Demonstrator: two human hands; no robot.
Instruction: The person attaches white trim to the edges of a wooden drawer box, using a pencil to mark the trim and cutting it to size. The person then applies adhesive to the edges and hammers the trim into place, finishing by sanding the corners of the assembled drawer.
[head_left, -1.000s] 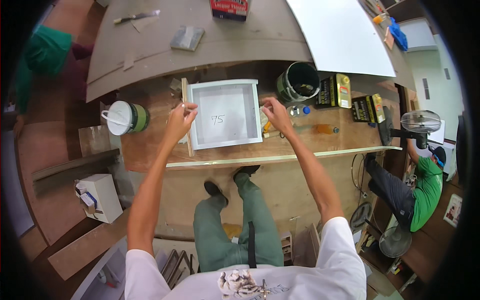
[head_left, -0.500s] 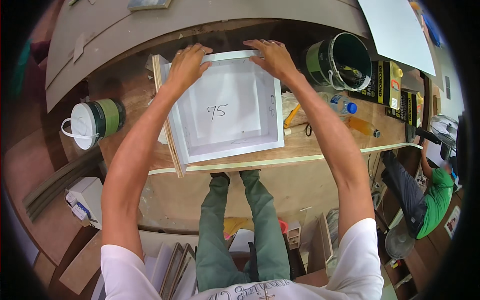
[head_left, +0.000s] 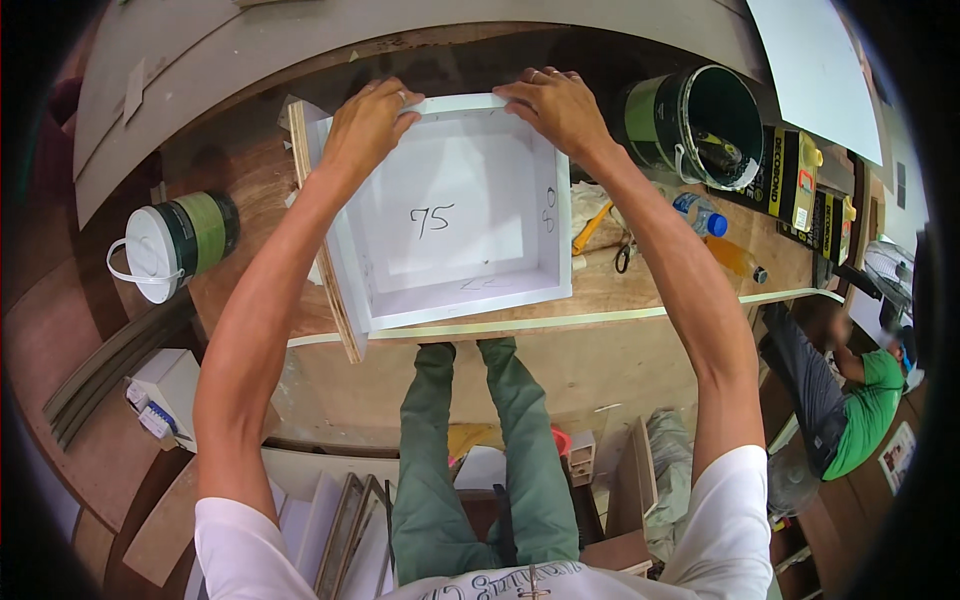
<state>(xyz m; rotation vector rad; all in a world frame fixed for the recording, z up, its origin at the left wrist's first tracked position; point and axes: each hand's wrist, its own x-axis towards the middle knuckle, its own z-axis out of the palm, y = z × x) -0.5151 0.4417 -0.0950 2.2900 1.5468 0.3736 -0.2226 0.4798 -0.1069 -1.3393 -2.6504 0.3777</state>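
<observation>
A white drawer box (head_left: 455, 245), open side up with handwritten marks inside, lies on the wooden workbench (head_left: 235, 290). A wider front panel with a bare plywood edge (head_left: 330, 250) forms its left side. My left hand (head_left: 370, 125) is closed over the far rim near the left corner, thumb on the inner side. Toward the right end of the same rim, my right hand (head_left: 565, 115) grips with fingers bent over the top and thumb inside. The fingers' undersides are hidden behind the far wall.
A lidded white-and-green bucket (head_left: 155, 250) lies left. At right are an open bucket (head_left: 725, 125), black-and-yellow cans (head_left: 797, 180), a water bottle (head_left: 700, 213), an orange-liquid bottle (head_left: 735, 258), a yellow-handled tool (head_left: 592, 228) and scissors (head_left: 622, 259). A person in green (head_left: 868, 410) sits far right.
My right hand's fingers, stretched out before, now bend over the far rim. My left hand stays at the rim. The whole view has shifted slightly; the box barely differs in position.
</observation>
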